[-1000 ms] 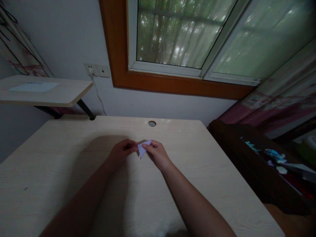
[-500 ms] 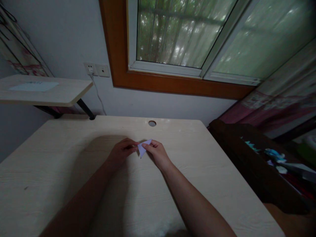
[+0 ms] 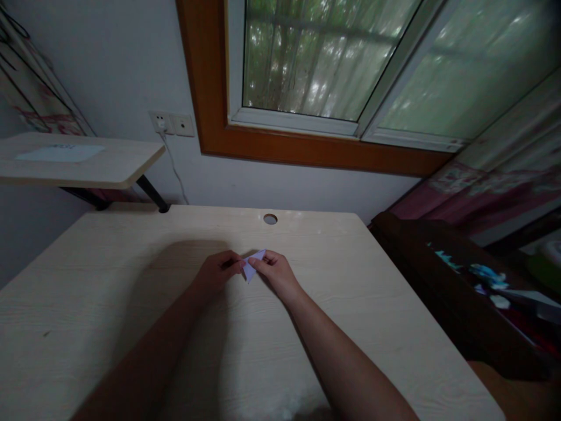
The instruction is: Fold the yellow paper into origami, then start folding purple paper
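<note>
Lilac paper, folded into a small triangle [image 3: 249, 272], sits between the two hands near the middle of the tabletop [image 3: 350, 292], one corner pointing toward the person. The right hand [image 3: 279, 273] grips it, thumb flat on top and fingers bent beneath its right side. The left hand [image 3: 218, 270] pinches the left corner between thumb and forefinger, the other fingers curled in. Beyond them, a round hole [image 3: 270, 219] pierces the tabletop near its far edge; a white sheet [image 3: 61, 153] lies on the raised shelf [image 3: 131, 166] at left.
</note>
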A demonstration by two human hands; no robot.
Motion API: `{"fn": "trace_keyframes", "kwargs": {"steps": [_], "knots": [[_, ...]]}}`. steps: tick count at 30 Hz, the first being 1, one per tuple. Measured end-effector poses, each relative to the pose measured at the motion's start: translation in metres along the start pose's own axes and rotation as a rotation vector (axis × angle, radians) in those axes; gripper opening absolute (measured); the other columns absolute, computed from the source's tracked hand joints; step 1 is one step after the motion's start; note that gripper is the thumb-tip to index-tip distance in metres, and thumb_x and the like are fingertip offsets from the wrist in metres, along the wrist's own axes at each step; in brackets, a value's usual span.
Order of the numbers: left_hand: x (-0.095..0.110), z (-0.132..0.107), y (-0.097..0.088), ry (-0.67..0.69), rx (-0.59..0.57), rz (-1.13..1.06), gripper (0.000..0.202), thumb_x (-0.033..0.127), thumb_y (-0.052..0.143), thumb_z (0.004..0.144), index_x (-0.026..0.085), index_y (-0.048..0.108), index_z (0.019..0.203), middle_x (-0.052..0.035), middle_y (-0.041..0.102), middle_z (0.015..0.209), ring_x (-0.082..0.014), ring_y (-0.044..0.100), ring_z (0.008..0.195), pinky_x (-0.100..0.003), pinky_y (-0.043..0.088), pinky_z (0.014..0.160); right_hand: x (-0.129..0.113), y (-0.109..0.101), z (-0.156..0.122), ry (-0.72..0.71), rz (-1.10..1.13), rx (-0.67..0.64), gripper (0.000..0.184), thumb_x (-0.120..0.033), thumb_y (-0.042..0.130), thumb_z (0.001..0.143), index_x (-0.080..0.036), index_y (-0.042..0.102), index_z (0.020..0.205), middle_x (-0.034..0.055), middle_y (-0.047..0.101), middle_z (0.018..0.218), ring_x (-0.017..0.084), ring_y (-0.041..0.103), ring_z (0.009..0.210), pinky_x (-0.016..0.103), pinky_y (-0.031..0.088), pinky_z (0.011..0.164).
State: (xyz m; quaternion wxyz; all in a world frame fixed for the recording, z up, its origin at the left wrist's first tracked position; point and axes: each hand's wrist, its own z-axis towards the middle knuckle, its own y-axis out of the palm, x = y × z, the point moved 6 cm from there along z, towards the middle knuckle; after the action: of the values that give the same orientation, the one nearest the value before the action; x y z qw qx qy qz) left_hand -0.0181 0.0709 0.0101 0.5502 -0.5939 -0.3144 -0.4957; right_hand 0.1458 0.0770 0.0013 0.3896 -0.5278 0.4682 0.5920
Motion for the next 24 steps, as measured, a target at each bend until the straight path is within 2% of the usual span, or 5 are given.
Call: {"fn": "trace_keyframes", "kwargs": {"steps": [6, 9, 17, 24], "knots": [[-0.001, 0.0, -0.003, -0.01, 0.024, -0.048, 0.026, 0.042, 0.064, 0.084, 0.018, 0.069, 0.078, -0.0006, 0.069, 0.073, -0.0151, 0.062, 0.071, -0.025, 0.046, 0.071, -0.004, 0.003, 0.0, -0.006, -0.05, -0.02, 0.026, -0.045, 0.076, 0.073, -0.019, 0.07, 0.073, -0.0027, 0.067, 0.067, 0.013, 0.054, 0.06, 0.025, 0.04, 0.061], [-0.003, 0.0, -0.005, -0.028, 0.053, -0.08, 0.027, 0.043, 0.065, 0.083, 0.017, 0.068, 0.076, -0.0005, 0.068, 0.071, -0.015, 0.062, 0.07, -0.025, 0.046, 0.07, -0.001, 0.001, 0.001, 0.014, -0.008, 0.01, 0.025, -0.043, 0.079, 0.07, -0.019, 0.07, 0.07, -0.0018, 0.069, 0.069, 0.013, 0.057, 0.061, 0.026, 0.043, 0.065], [-0.004, 0.002, -0.008, -0.042, 0.103, -0.178, 0.026, 0.042, 0.066, 0.081, 0.017, 0.067, 0.075, 0.0002, 0.066, 0.069, -0.0149, 0.061, 0.069, -0.025, 0.047, 0.07, 0.003, -0.008, 0.003, 0.002, 0.066, 0.12, 0.021, -0.039, 0.078, 0.072, -0.019, 0.073, 0.073, 0.0018, 0.071, 0.071, 0.015, 0.062, 0.068, 0.029, 0.047, 0.074], [-0.006, 0.002, -0.008, -0.027, 0.12, -0.155, 0.027, 0.043, 0.067, 0.08, 0.017, 0.067, 0.072, -0.0001, 0.066, 0.067, -0.0144, 0.061, 0.066, -0.024, 0.046, 0.068, 0.0, 0.001, 0.0, -0.019, -0.128, 0.0, 0.025, -0.044, 0.072, 0.077, -0.019, 0.074, 0.078, 0.0009, 0.072, 0.077, 0.016, 0.063, 0.07, 0.028, 0.046, 0.072]]}}
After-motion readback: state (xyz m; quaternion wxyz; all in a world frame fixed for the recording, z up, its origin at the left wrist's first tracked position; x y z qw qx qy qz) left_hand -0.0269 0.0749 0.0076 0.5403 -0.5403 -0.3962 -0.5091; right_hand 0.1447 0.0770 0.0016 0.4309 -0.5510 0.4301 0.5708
